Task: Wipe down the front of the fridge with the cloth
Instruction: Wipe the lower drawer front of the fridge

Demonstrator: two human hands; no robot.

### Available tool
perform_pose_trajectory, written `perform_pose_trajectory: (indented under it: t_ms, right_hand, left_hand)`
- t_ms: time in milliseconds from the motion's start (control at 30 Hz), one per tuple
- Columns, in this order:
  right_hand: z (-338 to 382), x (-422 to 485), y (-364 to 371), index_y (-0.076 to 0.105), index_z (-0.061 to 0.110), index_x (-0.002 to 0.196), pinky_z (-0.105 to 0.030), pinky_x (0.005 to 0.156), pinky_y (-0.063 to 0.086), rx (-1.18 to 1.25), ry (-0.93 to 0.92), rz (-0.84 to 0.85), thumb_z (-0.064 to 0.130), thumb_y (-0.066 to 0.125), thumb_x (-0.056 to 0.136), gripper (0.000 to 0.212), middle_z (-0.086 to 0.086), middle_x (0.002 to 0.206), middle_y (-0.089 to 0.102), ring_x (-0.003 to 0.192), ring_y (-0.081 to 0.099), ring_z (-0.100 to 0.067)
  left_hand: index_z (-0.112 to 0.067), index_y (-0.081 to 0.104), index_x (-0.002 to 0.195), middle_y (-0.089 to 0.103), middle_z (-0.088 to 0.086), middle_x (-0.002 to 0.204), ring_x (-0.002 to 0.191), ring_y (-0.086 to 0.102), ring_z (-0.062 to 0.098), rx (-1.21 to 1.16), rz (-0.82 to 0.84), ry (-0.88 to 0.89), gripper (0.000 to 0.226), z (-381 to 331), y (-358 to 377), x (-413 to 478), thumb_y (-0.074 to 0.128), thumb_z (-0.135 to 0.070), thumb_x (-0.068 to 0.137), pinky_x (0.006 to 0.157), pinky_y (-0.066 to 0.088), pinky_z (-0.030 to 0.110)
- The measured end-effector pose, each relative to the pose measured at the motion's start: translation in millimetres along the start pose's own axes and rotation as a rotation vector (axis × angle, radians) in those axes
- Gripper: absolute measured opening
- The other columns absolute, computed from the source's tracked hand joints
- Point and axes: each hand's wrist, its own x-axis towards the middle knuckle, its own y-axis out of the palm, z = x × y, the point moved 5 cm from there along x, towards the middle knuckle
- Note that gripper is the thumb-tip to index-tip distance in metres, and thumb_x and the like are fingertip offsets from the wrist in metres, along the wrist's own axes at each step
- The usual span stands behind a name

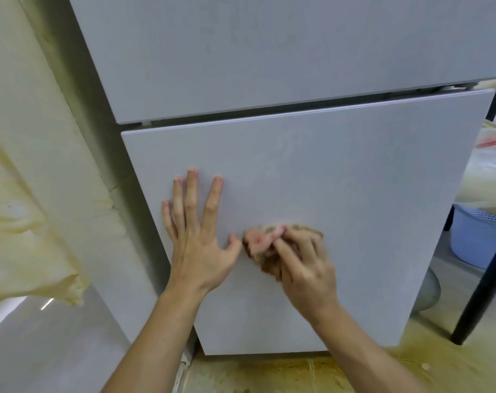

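The left hand (197,236) lies spread flat on the fridge (340,180); the right hand (300,262) grips the bunched cloth (259,239), which may skip patches.

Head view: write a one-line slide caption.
Right hand holds a bunched cloth against the fridge's lower door; left hand lies flat beside it.

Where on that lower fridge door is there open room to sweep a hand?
Bare: the lower door right of the cloth up to its right edge, and above both hands to the seam under the upper door. Crowded: mid-left, where the flat left hand nearly meets the right hand gripping the cloth.
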Motion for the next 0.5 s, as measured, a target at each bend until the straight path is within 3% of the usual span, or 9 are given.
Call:
perform_pose_trajectory:
  t_ms: [100,200,267,367,500]
  right_hand:
    - [-0.1,-29.9,13.8,0.077,0.006,0.114,-0.046,0.089,0.056,0.024,-0.055,0.157,-0.005,0.071,0.089,0.028,-0.008,0.129,0.059,0.109,0.059,-0.031]
    - [1.6,-5.5,5.1,0.075,0.007,0.109,-0.045,0.086,0.057,0.069,-0.055,0.201,-0.010,0.079,0.077,0.036,-0.008,0.122,0.062,0.109,0.059,-0.029]
    - [-1.1,35.1,-12.3,0.076,0.008,0.110,-0.044,0.088,0.055,0.150,0.120,0.081,-0.004,0.068,0.088,0.027,-0.008,0.117,0.064,0.106,0.060,-0.029]
    - [-7.4,104.2,-37.2,0.076,0.008,0.118,-0.029,0.097,0.046,0.192,0.368,-0.239,0.008,0.061,0.101,0.023,-0.014,0.121,0.063,0.109,0.055,-0.030]
    - [10.7,142.4,-30.9,0.075,0.011,0.123,-0.030,0.090,0.049,0.198,0.440,-0.343,0.008,0.061,0.102,0.026,-0.010,0.122,0.062,0.107,0.053,-0.026]
  left_hand:
    - [-0.026,0.012,0.168,-0.011,0.007,0.176,0.161,-0.015,0.032,0.014,0.016,0.003,0.117,0.4,-1.7,-1.0,0.075,-0.007,0.072,0.128,-0.002,0.062]
    - [-0.027,0.013,0.168,-0.011,0.009,0.176,0.161,-0.016,0.034,0.032,0.005,-0.015,0.115,5.1,-4.1,-2.2,0.074,-0.003,0.073,0.128,0.000,0.063]
    - [-0.025,0.015,0.168,-0.010,0.009,0.176,0.161,-0.015,0.033,0.023,-0.005,-0.030,0.114,9.7,-6.9,-3.6,0.075,-0.003,0.073,0.129,0.002,0.062]
    - [-0.024,0.016,0.167,-0.010,0.009,0.175,0.162,-0.014,0.031,-0.005,-0.008,-0.035,0.111,17.4,-10.8,-5.1,0.073,0.001,0.075,0.129,0.007,0.061]
    - [-0.024,0.016,0.167,-0.010,0.007,0.176,0.162,-0.013,0.028,-0.036,-0.010,-0.032,0.107,27.0,-15.0,-8.5,0.068,0.004,0.079,0.131,0.007,0.049]
